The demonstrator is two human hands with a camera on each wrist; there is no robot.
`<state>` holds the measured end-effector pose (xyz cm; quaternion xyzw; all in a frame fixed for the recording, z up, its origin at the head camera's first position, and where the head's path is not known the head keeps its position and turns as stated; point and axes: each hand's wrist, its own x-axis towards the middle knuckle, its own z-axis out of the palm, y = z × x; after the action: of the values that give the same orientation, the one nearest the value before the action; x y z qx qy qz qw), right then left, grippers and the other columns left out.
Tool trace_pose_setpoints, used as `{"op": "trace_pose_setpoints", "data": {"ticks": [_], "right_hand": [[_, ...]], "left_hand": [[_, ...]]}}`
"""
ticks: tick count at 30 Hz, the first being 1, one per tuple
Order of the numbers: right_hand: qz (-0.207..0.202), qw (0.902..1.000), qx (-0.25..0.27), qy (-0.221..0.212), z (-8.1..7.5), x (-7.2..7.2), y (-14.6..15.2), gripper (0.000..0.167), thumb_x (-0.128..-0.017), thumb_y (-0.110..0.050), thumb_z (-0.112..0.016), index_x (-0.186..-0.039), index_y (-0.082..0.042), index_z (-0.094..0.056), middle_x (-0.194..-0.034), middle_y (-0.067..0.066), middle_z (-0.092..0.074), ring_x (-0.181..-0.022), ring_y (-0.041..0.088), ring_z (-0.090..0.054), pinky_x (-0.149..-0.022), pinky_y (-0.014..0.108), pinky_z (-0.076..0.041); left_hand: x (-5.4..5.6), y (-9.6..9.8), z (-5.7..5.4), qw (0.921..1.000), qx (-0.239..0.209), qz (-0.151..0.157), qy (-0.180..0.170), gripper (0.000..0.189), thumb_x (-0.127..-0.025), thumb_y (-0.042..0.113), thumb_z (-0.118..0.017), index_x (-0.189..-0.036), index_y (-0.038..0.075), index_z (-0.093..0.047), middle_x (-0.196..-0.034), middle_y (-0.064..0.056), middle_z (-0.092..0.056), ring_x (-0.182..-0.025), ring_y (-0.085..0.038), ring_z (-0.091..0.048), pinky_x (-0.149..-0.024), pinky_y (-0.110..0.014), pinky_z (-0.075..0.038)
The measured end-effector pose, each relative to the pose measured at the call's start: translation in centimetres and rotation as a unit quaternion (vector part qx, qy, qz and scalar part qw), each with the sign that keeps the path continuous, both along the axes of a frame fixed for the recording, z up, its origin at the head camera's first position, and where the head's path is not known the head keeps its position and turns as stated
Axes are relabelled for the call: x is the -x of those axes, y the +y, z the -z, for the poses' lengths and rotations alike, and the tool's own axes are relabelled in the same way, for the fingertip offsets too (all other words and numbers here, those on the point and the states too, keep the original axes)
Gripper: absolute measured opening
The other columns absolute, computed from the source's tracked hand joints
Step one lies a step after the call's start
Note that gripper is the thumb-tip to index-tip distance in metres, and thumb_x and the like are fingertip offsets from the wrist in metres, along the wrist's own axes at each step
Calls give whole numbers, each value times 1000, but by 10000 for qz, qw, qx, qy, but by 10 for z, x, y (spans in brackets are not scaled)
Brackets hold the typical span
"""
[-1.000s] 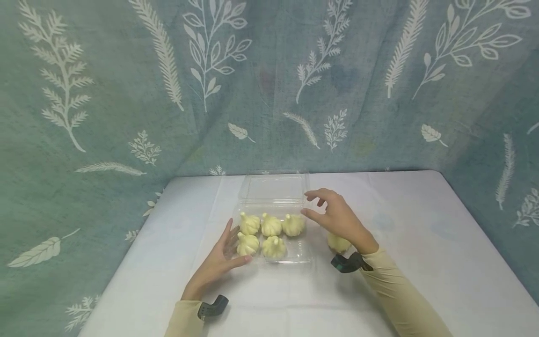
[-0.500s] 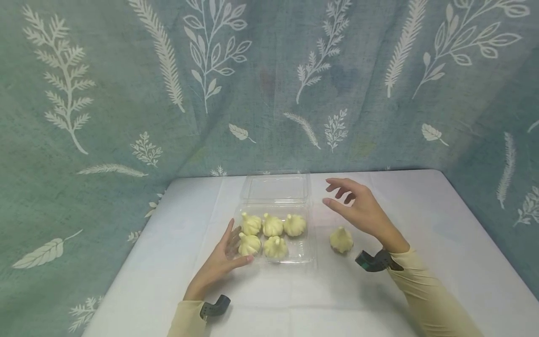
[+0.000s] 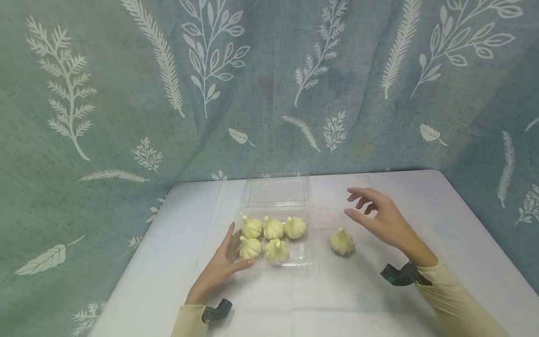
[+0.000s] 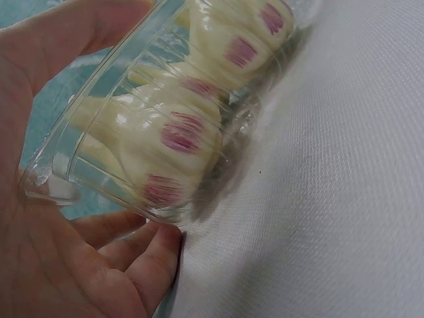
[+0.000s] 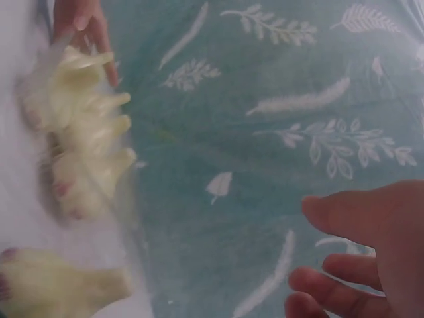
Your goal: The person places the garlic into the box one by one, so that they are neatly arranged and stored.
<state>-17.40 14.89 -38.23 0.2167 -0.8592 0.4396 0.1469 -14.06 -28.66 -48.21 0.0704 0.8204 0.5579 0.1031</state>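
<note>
A clear plastic clamshell container lies on the white table with its lid folded back. Inside are several pale garlic bulbs: three along the back row, two in front at left and middle. The front right of the tray holds no bulb. My left hand holds the container's front left corner, thumb along the front rim, fingers around the left side. Purple streaks mark the bulbs in the left wrist view. My right hand hovers with relaxed fingers, above and right of a single garlic bulb on the table.
White cloth covers the table. Behind it hangs a green-blue curtain with white leaf prints. Dark wrist straps sit over the beige sleeves.
My right hand has moved right, away from the container, uncovering the lone garlic bulb. The left hand stays at the container's corner, and the bulbs keep their places.
</note>
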Motion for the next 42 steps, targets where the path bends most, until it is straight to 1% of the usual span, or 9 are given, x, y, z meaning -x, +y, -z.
{"op": "trace_pose_setpoints", "data": {"ticks": [8, 15, 16, 19, 23, 25, 29, 33, 42], "right_hand": [[54, 9996, -180, -211, 23, -6, 18, 49, -93, -19, -78, -139, -12, -63, -116, 5, -71, -94, 15, -62, -77, 21, -56], [-82, 9988, -154, -450, 41, -2, 22, 53, -91, -20, -80, -140, -12, -62, -120, 3, -68, -95, 5, -58, -79, 21, -56], [-128, 9986, -187, -471, 43, -2, 21, 53, -91, -21, -81, -140, -13, -62, -121, 4, -68, -96, 5, -58, -80, 22, -56], [-266, 9976, -269, -571, 50, 0, 21, 57, -90, -23, -82, -141, -12, -61, -124, 7, -68, -99, 14, -60, -81, 24, -57], [-486, 9941, -397, -882, 59, 2, 23, 65, -87, -28, -85, -143, -11, -58, -129, 13, -66, -102, 27, -61, -83, 26, -58], [-588, 9918, -466, -1038, 64, 3, 26, 70, -85, -31, -86, -144, -8, -57, -131, 15, -64, -104, 29, -61, -84, 28, -59], [-756, 9882, -476, -1247, 75, 7, 30, 75, -82, -32, -89, -143, -3, -56, -130, 18, -64, -106, 30, -61, -85, 30, -59], [-885, 9854, -407, -1396, 83, 10, 33, 76, -81, -30, -90, -141, 0, -56, -129, 17, -64, -107, 30, -62, -85, 29, -59], [-1146, 9778, -397, -1708, 88, 10, 30, 81, -79, -28, -90, -143, 4, -53, -130, 22, -64, -102, 24, -66, -82, 26, -63]], "left_hand": [[3, 1, -2, 10000, 30, -4, 20, 123, -87, 27, -84, -167, 25, 9, -174, -20, -10, -159, -47, -17, -129, -60, -24], [3, 0, -2, 10000, 1, -42, 53, 122, -87, 27, -84, -167, 26, 8, -174, -19, -11, -159, -47, -17, -128, -61, -25], [2, 0, -2, 10000, -23, -43, 53, 122, -87, 27, -84, -167, 26, 8, -174, -19, -11, -159, -47, -17, -128, -60, -24], [1, -1, -2, 10000, -68, -16, 47, 121, -88, 25, -83, -167, 25, 9, -174, -19, -11, -159, -47, -16, -129, -60, -24], [1, 0, -2, 10000, -75, 18, 46, 121, -88, 25, -82, -167, 25, 9, -175, -19, -10, -159, -47, -15, -129, -59, -24], [2, 0, -1, 10000, -71, 33, 46, 121, -88, 25, -82, -167, 24, 9, -175, -19, -11, -159, -47, -16, -129, -59, -24], [2, 0, 0, 9999, -130, 11, 27, 122, -87, 24, -83, -167, 24, 9, -174, -19, -12, -159, -46, -17, -129, -58, -25], [1, 0, 2, 9998, -181, -39, 17, 122, -87, 24, -84, -167, 25, 8, -174, -18, -14, -159, -45, -18, -129, -58, -25], [-2, 1, 2, 9999, -28, -70, 103, 121, -87, 24, -83, -167, 23, 8, -173, -21, -13, -158, -48, -17, -128, -59, -26]]}}
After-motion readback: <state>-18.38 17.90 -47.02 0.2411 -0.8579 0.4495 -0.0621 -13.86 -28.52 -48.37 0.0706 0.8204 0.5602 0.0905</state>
